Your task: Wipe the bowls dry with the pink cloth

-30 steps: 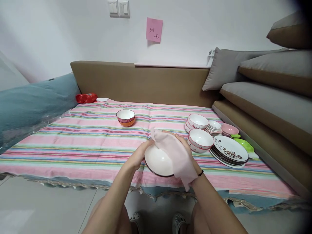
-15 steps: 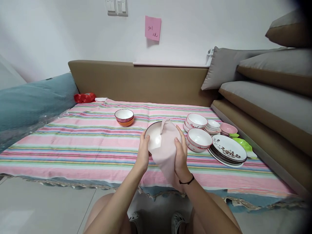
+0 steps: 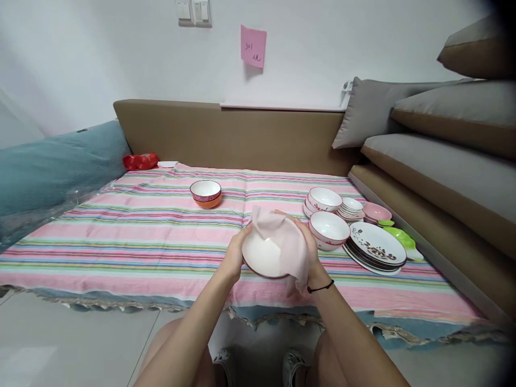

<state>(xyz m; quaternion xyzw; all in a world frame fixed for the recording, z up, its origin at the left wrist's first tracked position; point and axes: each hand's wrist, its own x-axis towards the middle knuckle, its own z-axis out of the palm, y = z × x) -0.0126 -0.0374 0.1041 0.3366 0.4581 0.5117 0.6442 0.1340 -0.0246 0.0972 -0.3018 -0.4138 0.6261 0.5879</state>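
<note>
Between my two hands is a white bowl (image 3: 262, 257) with a dark rim, its inside facing me. My left hand (image 3: 236, 252) grips the bowl's left edge, thumb at the rim. A pale pink cloth (image 3: 293, 250) drapes over the bowl's right and far side and hangs past its rim. My right hand (image 3: 312, 250) is closed around the cloth and the bowl's right side; some of its fingers are hidden behind them. Beyond the bowl, to the left, a small stack of two bowls (image 3: 205, 192) stands on the striped cloth.
On the right stand white red-rimmed bowls (image 3: 329, 228), small white dishes (image 3: 351, 205), a pink bowl (image 3: 377, 212), a plate stack (image 3: 378, 244) and a green leaf-shaped dish (image 3: 401, 236). Grey cushions (image 3: 447, 166) pile at the right edge. A red packet (image 3: 141, 161) lies back left on striped cloth (image 3: 121, 236).
The bowl has turned and dropped slightly toward me. The pink cloth has shifted from the bowl's near side to its far and right rim, with my right hand moving right.
</note>
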